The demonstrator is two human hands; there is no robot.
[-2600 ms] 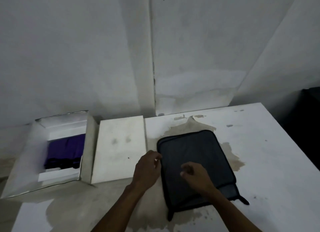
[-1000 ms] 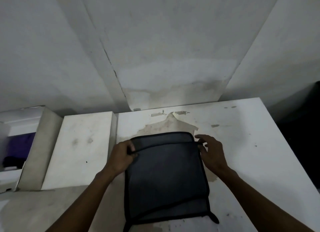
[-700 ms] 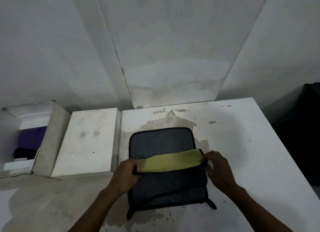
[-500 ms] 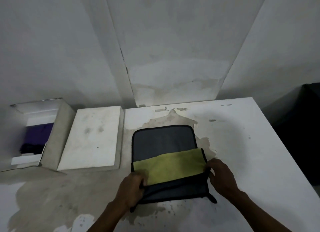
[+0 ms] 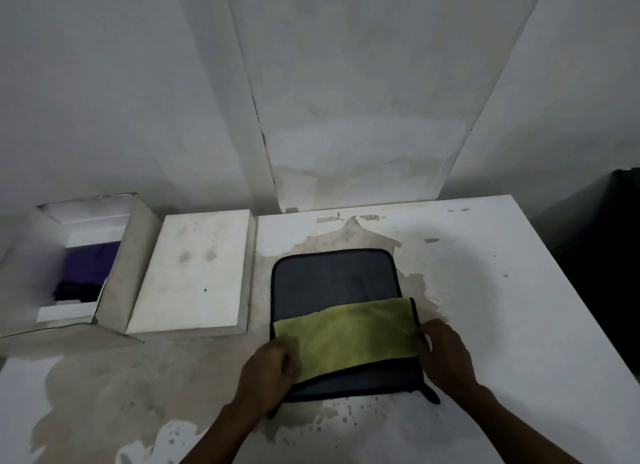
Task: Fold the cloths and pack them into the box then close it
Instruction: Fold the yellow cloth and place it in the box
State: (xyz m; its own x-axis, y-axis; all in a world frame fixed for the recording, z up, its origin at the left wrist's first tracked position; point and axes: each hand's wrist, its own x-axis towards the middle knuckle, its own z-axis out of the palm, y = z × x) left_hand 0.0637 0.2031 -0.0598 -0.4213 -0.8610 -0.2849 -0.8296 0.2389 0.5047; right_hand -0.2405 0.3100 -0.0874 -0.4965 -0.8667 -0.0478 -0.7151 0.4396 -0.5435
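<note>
A: Right, where's the cloth sitting?

B: The soft grey microfibre cloth with black piping and a yellow-green underside (image 5: 341, 325) lies flat on the worn white table (image 5: 485, 290), just right of the flat white box lid (image 5: 194, 273). Its far edge is folded toward the near edge, so the yellow face shows as a band across the middle.

A: And the hands?

B: The left hand (image 5: 268, 370) has its fingers curled on the left end of the folded flap; the right hand (image 5: 446, 354) pinches the right end at the piping. Both are grasping the cloth.

A: How will it handle?

B: Light and limp, I'd judge, with no stiffness. It should sag if lifted by one point, so the two flap corners are the sensible hold, with the piping giving the fingers something firmer.

A: Room to work?

B: Bare table lies right of the cloth out to the table's edge. The lid's side is near the cloth's left edge. Left of the lid stands the open white cardboard box (image 5: 135, 256), with a folded purple cloth (image 5: 91, 263) already inside; carrying over means clearing the lid and the box wall.
</note>
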